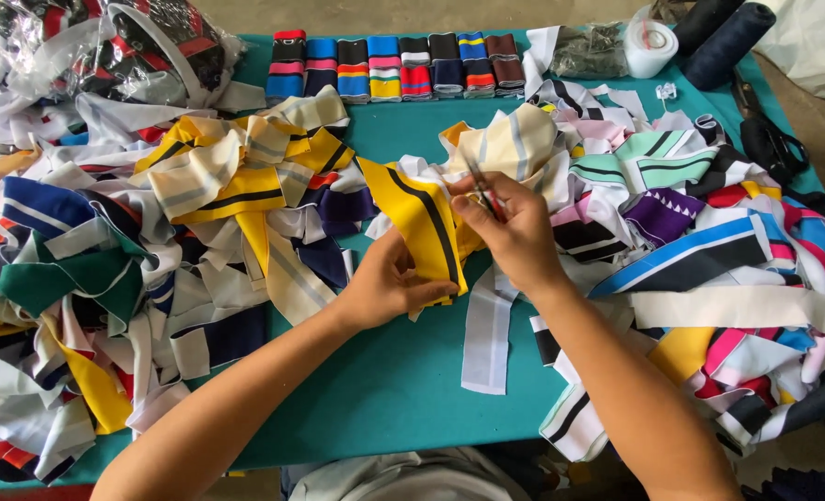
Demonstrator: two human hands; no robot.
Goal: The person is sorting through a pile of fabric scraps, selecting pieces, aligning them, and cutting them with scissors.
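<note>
My left hand [389,283] grips a yellow knit strip with a black stripe [419,218] by its lower end, just above the teal table [384,380]. My right hand [514,232] is closed around small red-handled snips [485,197] whose thin blades point up and left over the strip's upper edge. A cream striped piece [514,144] lies just behind both hands.
Heaps of striped knit collar strips lie left [153,241] and right [709,232]. A row of folded coloured pieces [394,67] lines the far edge. A white tape roll [651,44], dark thread cones [723,37], black scissors [769,139] and a plastic bag of pieces [125,46] sit at the back.
</note>
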